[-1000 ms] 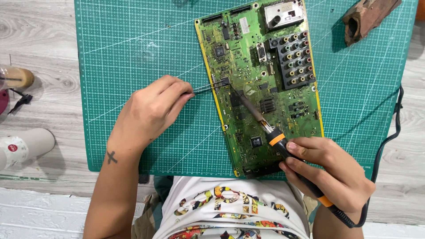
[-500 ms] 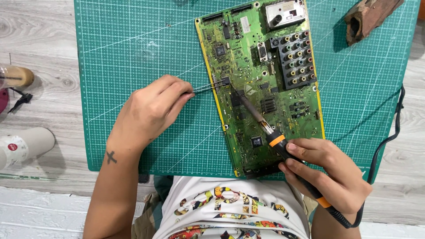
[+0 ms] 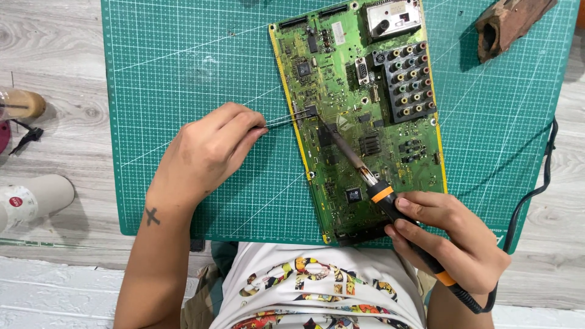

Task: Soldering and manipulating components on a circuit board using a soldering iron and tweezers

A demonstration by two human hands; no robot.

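A green circuit board [image 3: 365, 103] lies tilted on a green cutting mat [image 3: 201, 79]. My left hand [image 3: 210, 152] pinches thin metal tweezers [image 3: 286, 119] whose tips reach a small dark part at the board's left edge. My right hand [image 3: 451, 237] grips a black soldering iron with orange bands [image 3: 381, 192]. Its metal tip rests on the board close to the tweezers' tips. The iron's black cord [image 3: 530, 201] runs from its rear around the mat's right edge.
A brown wooden block with a hole [image 3: 509, 24] lies on the mat's top right corner. On the wooden table at the left stand a white cup on its side [image 3: 33, 198] and a clear bottle with a tan cap [image 3: 21, 105].
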